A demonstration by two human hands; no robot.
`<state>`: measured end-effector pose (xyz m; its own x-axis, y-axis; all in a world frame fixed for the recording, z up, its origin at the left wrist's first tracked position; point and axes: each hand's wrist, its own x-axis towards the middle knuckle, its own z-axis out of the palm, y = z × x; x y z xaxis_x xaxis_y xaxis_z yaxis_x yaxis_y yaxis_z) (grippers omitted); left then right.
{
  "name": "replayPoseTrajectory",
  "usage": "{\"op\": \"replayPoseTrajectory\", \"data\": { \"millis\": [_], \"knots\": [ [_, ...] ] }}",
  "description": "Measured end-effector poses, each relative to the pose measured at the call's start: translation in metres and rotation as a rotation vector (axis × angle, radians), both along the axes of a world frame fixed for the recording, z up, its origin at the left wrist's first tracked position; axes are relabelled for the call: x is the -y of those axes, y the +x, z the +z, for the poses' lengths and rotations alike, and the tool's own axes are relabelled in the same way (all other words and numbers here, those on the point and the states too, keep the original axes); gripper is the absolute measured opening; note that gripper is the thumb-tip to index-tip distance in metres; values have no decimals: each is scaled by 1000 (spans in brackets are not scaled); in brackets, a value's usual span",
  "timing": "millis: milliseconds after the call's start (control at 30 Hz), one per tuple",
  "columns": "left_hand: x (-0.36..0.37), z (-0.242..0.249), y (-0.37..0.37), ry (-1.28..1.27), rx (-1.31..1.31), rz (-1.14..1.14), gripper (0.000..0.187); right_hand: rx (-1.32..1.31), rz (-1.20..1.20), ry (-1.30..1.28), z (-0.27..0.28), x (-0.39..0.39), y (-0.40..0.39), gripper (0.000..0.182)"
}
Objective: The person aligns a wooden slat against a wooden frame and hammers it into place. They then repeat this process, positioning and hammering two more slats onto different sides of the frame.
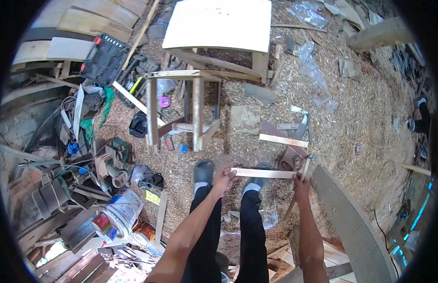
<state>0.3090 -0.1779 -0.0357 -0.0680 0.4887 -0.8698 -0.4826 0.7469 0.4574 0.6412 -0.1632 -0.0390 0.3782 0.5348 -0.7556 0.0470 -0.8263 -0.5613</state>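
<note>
A pale, thin wooden strip [265, 173] stretches level between my two hands, above my shoes. My left hand [224, 181] is closed on its left end. Around its right end my right hand [301, 185] is closed too. A narrow wooden handle with a small metal head, like a hammer [307, 165], rises from my right hand; how the fingers share it with the strip is hard to see. Just beyond, another pale wooden strip [283, 140] lies across brown pieces of material [287, 158] on the ground.
A wooden stool frame [196, 113] stands ahead, before a white-topped table [219, 23]. An open tool case [104, 59] lies at upper left. A bucket [124, 207] and clutter fill the left. A long board [353, 217] slants at right. Wood shavings cover the floor.
</note>
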Motion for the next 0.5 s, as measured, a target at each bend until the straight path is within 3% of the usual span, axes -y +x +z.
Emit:
{"op": "replayPoseTrajectory", "data": {
  "millis": [167,233,500],
  "knots": [
    [19,54,-58,-15,-240,282,30,-166,-14,120,36,-2,-94,32],
    [26,68,-91,163,-267,405,29,-170,-28,121,47,-4,-132,30],
    [31,115,-224,323,-369,297,31,-138,-42,181,129,-1,-280,27]
  ]
}}
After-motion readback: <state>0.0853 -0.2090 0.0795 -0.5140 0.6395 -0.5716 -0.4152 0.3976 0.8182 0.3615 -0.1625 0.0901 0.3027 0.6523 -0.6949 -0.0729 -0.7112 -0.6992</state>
